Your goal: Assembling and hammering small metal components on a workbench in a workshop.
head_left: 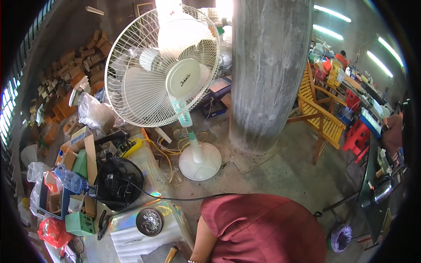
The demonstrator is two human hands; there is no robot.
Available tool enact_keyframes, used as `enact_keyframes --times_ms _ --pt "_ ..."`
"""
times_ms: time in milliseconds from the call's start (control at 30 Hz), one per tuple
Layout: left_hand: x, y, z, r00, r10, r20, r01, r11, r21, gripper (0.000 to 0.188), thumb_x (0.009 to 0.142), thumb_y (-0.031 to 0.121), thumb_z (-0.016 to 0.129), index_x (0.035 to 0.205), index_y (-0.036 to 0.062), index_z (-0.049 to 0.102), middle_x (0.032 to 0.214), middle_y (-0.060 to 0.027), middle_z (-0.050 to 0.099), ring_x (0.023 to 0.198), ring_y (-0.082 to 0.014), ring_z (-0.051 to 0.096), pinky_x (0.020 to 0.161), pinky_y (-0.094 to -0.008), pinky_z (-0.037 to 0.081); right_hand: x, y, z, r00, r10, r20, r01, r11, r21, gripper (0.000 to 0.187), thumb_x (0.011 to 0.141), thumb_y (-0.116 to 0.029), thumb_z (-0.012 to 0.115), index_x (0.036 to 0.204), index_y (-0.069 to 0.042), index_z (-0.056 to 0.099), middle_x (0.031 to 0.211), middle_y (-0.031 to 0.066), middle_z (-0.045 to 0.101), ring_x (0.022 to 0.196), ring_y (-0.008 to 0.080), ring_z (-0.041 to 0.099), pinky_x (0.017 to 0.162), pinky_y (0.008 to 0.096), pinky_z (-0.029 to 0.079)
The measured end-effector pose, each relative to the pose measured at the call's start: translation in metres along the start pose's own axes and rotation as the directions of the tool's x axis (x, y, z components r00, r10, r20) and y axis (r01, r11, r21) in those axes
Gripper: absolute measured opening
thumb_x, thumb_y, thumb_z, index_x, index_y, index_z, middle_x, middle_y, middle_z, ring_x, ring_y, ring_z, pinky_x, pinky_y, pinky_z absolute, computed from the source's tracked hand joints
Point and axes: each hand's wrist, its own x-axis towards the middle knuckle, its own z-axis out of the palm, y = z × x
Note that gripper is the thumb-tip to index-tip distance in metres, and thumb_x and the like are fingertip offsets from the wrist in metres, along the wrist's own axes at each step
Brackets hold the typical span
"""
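Neither of my hands shows. A bare forearm (205, 239) comes out of a short red sleeve (263, 228) and leaves at the lower edge, a bracelet at its wrist; its hand is out of frame, and I cannot tell whose arm it is. Beside the wrist, a wooden handle (171, 254) lies over a dark grey slab (153, 256), its far end cut off. A dark round bowl (139, 222) of small shiny metal pieces sits on a white foam sheet (125, 245). Left of the bowl lies a black-handled hand tool (103, 225).
A white standing fan (199, 164) rises beside a thick grey column (269, 79). A black cable (188, 199) runs from a black bag (131, 168) to the red cloth. Boxes and a green metal case (80, 223) crowd the left. A folding wooden chair (322, 118) and a bin (340, 238) stand right.
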Motion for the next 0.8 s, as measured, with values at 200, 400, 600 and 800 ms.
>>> enact_keyframes --times_ms 200,400,600,800 --pt "0.025 -0.025 0.011 0.995 -0.097 -0.002 0.096 0.988 -0.124 0.032 0.086 0.012 0.052 0.112 -0.0051 0.046 0.087 -0.0221 0.054 0.077 -0.0282 0.058 0.073 -0.0333 0.049 -0.023 0.008 0.019 0.999 0.026 0.021 -0.026 1.0 -0.011 0.027 0.092 -0.025 0.054 0.091 0.002 0.059 0.078 0.005 0.062 0.065 0.0116 0.056 0.053 0.0248 0.046" --pt "-0.004 -0.01 -0.037 0.9 -0.26 -0.35 0.237 0.966 -0.106 0.026 0.087 0.013 0.049 0.106 -0.005 0.048 0.077 -0.0199 0.059 0.068 -0.026 0.061 0.069 -0.0324 0.051 0.011 0.056 -0.006 0.985 -0.127 0.114 0.128 0.992 -0.004 0.034 0.086 -0.033 0.063 0.101 -0.003 0.067 0.086 0.0123 0.068 0.077 0.0137 0.064 0.066 0.0275 0.052" --pt "-0.066 0.051 -0.084 0.765 -0.486 -0.423 0.394 0.872 -0.29 0.019 0.089 0.009 0.05 0.102 -0.0049 0.052 0.074 -0.0166 0.062 0.068 -0.0231 0.062 0.064 -0.029 0.051 -0.003 0.031 -0.039 0.98 0.194 -0.049 -0.184 0.97 0.158 0.013 0.092 -0.012 0.053 0.089 -0.001 0.057 0.059 0.0032 0.056 0.043 0.0079 0.052 0.037 0.0222 0.039" --pt "-0.095 0.058 -0.099 0.746 -0.515 -0.422 0.313 0.831 -0.461 0.022 0.094 0.006 0.048 0.113 -0.0013 0.042 0.082 -0.0119 0.064 0.072 -0.0157 0.063 0.062 -0.024 0.051 0.018 0.05 -0.018 0.976 0.212 0.044 -0.217 0.942 0.256 0.01 0.092 -0.007 0.053 0.091 0.002 0.055 0.063 0.0047 0.057 0.043 0.0093 0.053 0.038 0.0214 0.041"
